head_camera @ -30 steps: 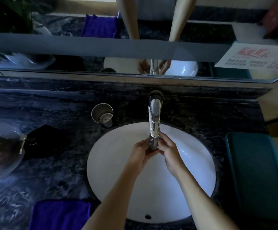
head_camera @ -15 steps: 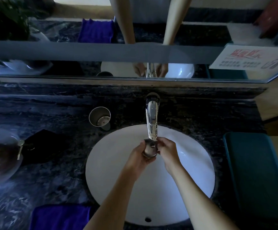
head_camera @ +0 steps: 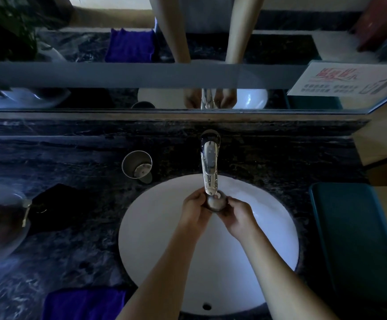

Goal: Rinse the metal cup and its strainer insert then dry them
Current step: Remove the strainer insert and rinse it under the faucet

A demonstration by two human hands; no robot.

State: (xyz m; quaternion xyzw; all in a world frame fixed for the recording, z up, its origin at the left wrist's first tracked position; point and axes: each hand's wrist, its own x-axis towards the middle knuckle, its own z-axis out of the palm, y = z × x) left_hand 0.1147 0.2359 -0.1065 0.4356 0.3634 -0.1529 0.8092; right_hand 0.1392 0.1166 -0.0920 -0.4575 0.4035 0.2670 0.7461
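A small round metal strainer insert (head_camera: 215, 203) is held under the tip of the chrome faucet (head_camera: 209, 163), over the white sink basin (head_camera: 155, 239). My left hand (head_camera: 193, 207) grips its left side and my right hand (head_camera: 237, 215) its right side. The metal cup (head_camera: 137, 166) stands upright on the dark marble counter, left of the faucet, apart from both hands. I cannot tell whether water is running.
A purple cloth (head_camera: 84, 304) lies on the counter at the front left. A dark green tray (head_camera: 358, 239) sits to the right of the basin. A glass bowl (head_camera: 1, 222) and a dark object (head_camera: 56, 204) are at the left. A mirror (head_camera: 188, 54) runs along the back.
The strainer insert has come out from behind the faucet tip and sits a little lower, more plainly visible between both hands. The cup has not moved.
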